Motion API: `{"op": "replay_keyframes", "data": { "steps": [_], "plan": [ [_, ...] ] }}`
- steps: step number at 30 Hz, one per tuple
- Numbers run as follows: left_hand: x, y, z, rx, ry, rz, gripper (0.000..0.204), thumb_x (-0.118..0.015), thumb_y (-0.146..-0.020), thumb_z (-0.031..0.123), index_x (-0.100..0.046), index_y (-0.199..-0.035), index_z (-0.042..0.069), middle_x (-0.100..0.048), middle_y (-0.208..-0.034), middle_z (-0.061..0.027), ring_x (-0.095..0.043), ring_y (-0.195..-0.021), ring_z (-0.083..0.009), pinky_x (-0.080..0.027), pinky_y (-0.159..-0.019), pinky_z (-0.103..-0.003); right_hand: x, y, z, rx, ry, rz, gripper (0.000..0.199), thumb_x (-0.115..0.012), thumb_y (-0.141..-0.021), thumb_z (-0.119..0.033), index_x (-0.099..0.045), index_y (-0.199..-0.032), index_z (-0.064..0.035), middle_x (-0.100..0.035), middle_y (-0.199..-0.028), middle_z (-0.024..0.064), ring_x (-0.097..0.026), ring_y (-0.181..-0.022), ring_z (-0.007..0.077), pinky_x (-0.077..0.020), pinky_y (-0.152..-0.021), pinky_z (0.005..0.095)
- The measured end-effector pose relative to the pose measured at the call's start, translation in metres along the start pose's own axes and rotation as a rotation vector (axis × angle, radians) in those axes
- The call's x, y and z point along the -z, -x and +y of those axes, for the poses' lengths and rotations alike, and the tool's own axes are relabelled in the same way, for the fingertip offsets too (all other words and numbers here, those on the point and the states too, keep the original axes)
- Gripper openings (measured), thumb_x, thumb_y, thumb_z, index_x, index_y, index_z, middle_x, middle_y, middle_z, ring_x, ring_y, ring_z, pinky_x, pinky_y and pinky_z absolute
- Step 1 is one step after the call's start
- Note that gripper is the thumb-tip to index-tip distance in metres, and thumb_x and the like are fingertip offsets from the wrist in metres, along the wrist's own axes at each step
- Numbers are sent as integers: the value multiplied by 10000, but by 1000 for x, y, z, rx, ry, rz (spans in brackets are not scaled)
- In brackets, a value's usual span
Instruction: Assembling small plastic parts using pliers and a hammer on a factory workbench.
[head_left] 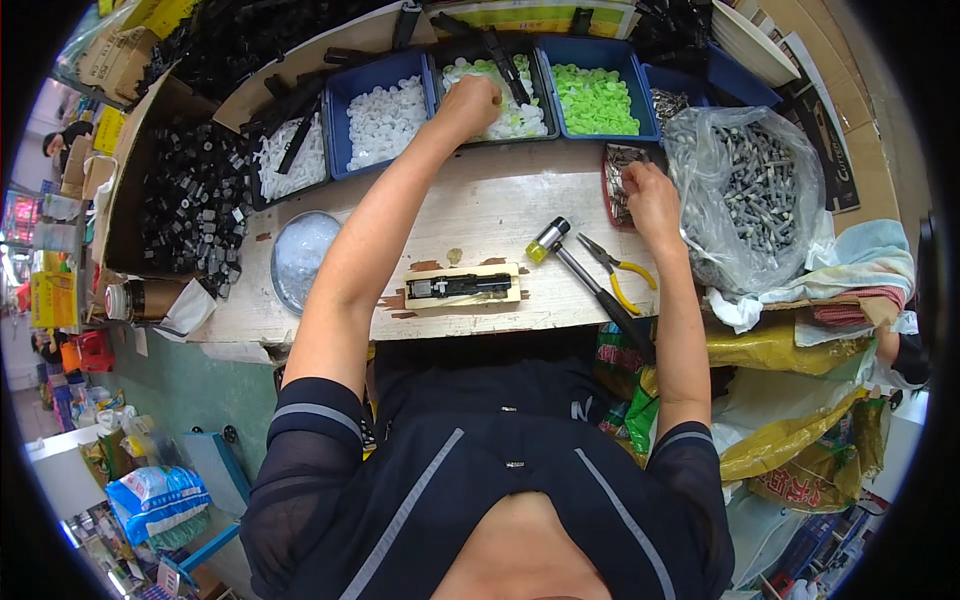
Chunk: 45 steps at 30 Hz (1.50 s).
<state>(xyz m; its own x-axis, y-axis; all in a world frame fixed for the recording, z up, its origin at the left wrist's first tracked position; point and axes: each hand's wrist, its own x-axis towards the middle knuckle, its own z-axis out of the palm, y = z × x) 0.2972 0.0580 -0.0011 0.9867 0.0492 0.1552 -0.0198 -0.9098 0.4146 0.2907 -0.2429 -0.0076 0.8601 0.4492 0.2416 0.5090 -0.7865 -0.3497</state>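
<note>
My left hand [470,106] reaches into the middle dark tray [551,118], which holds mixed white and light green plastic pieces [522,122]. Its fingers are curled closed, and whatever they grip is hidden. At the right, my right hand [655,203] is at a small red tray [610,207] of metal parts [622,165], fingertips pinched together on something too small to name. Between my arms, a black elongated assembly [458,287] lies in a cream-coloured holding block [413,294] near the bench's front edge.
A hammer [583,272] and yellow-handled pliers [617,270] lie right of the block. Blue trays hold white pieces [388,122] and green pieces [597,100]. A round dish [303,262] and a box of black parts [190,200] stand left; a plastic bag of grey parts [755,185] stands right.
</note>
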Motion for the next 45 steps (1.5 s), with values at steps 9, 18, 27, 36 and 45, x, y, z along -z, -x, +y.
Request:
{"op": "replay_keyframes", "data": {
  "steps": [9, 18, 27, 36, 45],
  "plan": [
    [37, 74, 29, 254, 1385, 90, 78, -607, -745, 13, -565, -724, -50, -597, -692, -132, -618, -589, -194, -517, -482, -279, 19, 15, -49, -10, -528, 24, 69, -568, -786, -42, -581, -848, -14, -601, -796, 109, -583, -702, 221, -454, -644, 295],
    [20, 188, 53, -7, 1781, 86, 123, -592, -766, -68, -615, -878, -22, -595, -883, -132, -636, -772, -241, -559, -650, -338, 11, 36, -135, -76, -1355, -384, 92, -549, -873, -119, -556, -896, -30, -483, -708, -29, -424, -603, 43, -356, -544, 177],
    [26, 217, 56, -32, 1649, 188, 115, -601, -744, -101, -608, -828, -24, -562, -875, -104, -641, -758, -224, -579, -668, -315, 6, 40, -159, -29, -1395, -554, 106, -568, -862, -152, -570, -854, -46, -519, -747, -46, -406, -615, 29, -341, -533, 171],
    [28, 225, 55, -98, 1316, 307, 107, -609, -751, -84, -617, -836, -20, -571, -866, -86, -639, -761, -198, -570, -678, -281, 5, 38, -169, -102, -1394, -765, 111, -560, -862, -142, -583, -839, -37, -508, -703, -44, -419, -600, 40, -362, -536, 187],
    [26, 236, 48, 6, 1204, 367, 83, -575, -788, -71, -619, -843, -27, -581, -865, -83, -634, -752, -178, -568, -675, -267, -8, 59, -180, 262, -876, -186, 106, -597, -798, -49, -629, -890, -8, -593, -757, 63, -554, -644, 142, -436, -574, 252]
  ]
}}
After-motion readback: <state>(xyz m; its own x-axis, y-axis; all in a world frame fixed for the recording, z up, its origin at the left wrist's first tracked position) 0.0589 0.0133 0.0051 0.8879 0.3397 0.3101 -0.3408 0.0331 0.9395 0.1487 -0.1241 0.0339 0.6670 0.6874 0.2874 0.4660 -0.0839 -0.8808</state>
